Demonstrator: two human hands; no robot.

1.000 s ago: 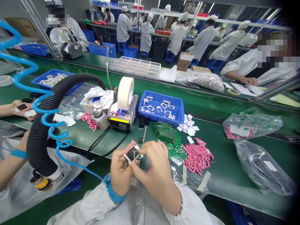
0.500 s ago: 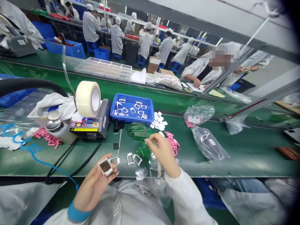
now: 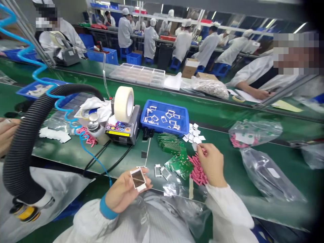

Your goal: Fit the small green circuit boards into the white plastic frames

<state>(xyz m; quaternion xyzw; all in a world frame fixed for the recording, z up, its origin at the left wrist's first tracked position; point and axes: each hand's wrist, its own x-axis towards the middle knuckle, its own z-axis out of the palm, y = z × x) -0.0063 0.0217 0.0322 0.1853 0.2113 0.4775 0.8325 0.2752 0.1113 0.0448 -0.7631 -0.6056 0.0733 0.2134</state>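
L hand (image 3: 126, 192) sits palm up near the table edge, wrist bent back, blue cuff band (image 3: 108, 206) showing. I've got the thumb and fingers closed on a white-framed rectangular part w/ a dark window (image 3: 138, 179), so that's a firm grasp, part tilted slightly. R hand (image 3: 212, 165) is out to the right, forearm angled up from the white sleeve (image 3: 227, 206), fingertips (image 3: 199, 147) pinched together just over the pink foam strips (image 3: 197, 170) and right beside the small white paper squares (image 3: 194, 136). Can't tell from here if anything's between them. Between the hands, on the green table (image 3: 227, 162), lie two small white frames (image 3: 158, 170) and a heap of green PCB strips (image 3: 178, 165), w/ clear plastic film (image 3: 169, 190) nearer the edge. Behind those: blue tray (image 3: 164, 103) of white frames, and a tape dispenser (image 3: 123, 130) w/ a roll of white tape (image 3: 124, 104). Far left: black corrugated hose (image 3: 17, 158) and a co-worker's hand (image 3: 6, 133), not mine.
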